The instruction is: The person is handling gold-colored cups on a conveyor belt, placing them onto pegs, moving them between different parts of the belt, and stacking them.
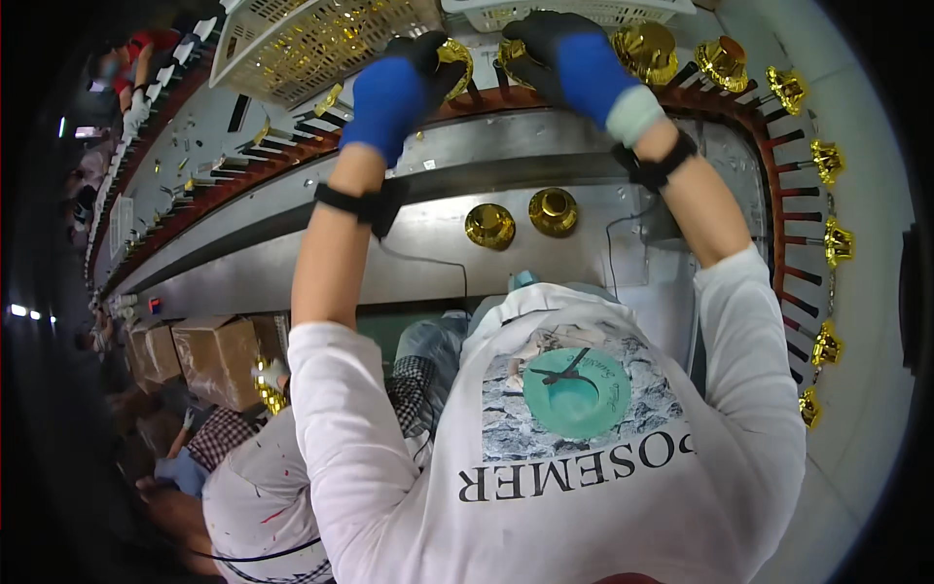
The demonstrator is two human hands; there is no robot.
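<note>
Both my hands wear blue gloves with black palms and fingers and reach to the conveyor at the top of the view. My left hand [391,90] is closed on the edge of a shiny gold hat-shaped piece [457,66]. A second gold hat-shaped piece [506,55] is in the fingers of my right hand [576,70], largely covered by the glove. Two more brimmed gold pieces, one on the left [489,226] and one on the right [553,211], lie side by side on the metal ledge [428,219] between my forearms.
A reddish-brown conveyor track [769,185] with dark pegs curves around, several bearing gold pieces [721,63]. Behind it stand a cream crate [282,58] and a white tray [623,14]. Cardboard boxes [216,360] and a seated co-worker [258,477] are at lower left. Thin wires hang from my wristbands.
</note>
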